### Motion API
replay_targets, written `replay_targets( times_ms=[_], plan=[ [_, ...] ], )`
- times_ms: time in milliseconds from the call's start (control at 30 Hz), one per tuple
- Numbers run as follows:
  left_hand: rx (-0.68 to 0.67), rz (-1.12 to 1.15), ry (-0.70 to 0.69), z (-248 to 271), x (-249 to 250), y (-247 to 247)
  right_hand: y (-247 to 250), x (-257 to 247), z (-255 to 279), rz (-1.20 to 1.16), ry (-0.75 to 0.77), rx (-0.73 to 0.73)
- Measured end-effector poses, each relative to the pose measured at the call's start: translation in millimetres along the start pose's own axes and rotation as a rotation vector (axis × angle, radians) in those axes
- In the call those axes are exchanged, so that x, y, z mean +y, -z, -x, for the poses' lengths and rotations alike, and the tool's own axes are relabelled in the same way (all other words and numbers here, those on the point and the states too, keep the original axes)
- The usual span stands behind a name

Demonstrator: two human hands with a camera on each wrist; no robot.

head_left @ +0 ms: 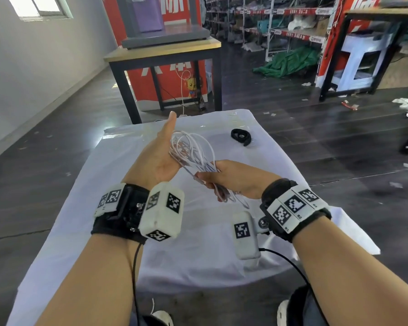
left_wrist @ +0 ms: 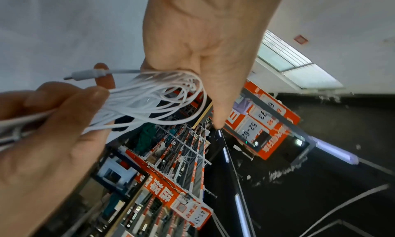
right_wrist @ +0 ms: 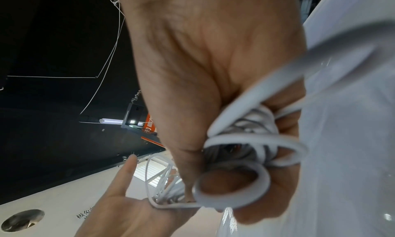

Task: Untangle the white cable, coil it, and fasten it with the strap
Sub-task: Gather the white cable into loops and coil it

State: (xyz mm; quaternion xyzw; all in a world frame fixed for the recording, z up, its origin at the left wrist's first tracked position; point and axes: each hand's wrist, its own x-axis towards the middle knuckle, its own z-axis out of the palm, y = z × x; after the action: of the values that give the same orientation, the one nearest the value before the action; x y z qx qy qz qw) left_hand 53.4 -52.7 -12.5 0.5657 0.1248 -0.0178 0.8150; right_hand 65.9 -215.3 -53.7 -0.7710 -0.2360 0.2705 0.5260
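The white cable [head_left: 193, 147] hangs as a loose bundle of several loops between both hands above the white-covered table [head_left: 198, 250]. My right hand [head_left: 229, 177] grips the gathered strands at the bundle's near end, fingers curled round them [right_wrist: 252, 139]. My left hand [head_left: 160, 154] stands open, palm facing right and thumb straight, with the far loops lying against its palm [left_wrist: 149, 95]. A cable plug [left_wrist: 85, 74] sticks out near the right hand's fingertips [left_wrist: 94, 95]. The black strap [head_left: 240, 135] lies curled on the cloth, beyond and right of the hands.
A wooden table with a black frame [head_left: 163, 50] stands just past the far edge of the cloth. Another black-framed table [head_left: 363, 17] is at the right. Storage shelves [head_left: 280, 24] line the back, and litter lies on the dark floor.
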Motion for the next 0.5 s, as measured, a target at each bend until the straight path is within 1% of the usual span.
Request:
replay_targets(
  times_ms=[33,67,100,167,233,333,433,500],
  plan=[
    [-0.041,0.032,-0.003,1,2,1,0,0,0,-0.01,0.0,0.004],
    [-0.049,0.08,-0.012,0,2,3,0,0,0,-0.025,0.002,0.003],
    [-0.026,0.11,-0.027,-1,3,4,1,0,0,-0.036,0.006,0.001],
    [0.04,0.088,-0.056,-5,1,5,1,-1,0,-0.028,0.012,-0.005],
    [0.09,-0.015,-0.059,-6,-2,3,0,-1,0,0.006,0.01,-0.012],
    [0.157,-0.212,-0.006,-9,-6,9,-1,1,0,0.039,-0.019,-0.012],
    [0.151,-0.333,0.018,-11,-6,15,-2,0,1,0.041,-0.046,0.003],
    [0.147,-0.371,-0.024,-11,-6,16,-2,-1,1,0.02,-0.047,0.007]
  ],
)
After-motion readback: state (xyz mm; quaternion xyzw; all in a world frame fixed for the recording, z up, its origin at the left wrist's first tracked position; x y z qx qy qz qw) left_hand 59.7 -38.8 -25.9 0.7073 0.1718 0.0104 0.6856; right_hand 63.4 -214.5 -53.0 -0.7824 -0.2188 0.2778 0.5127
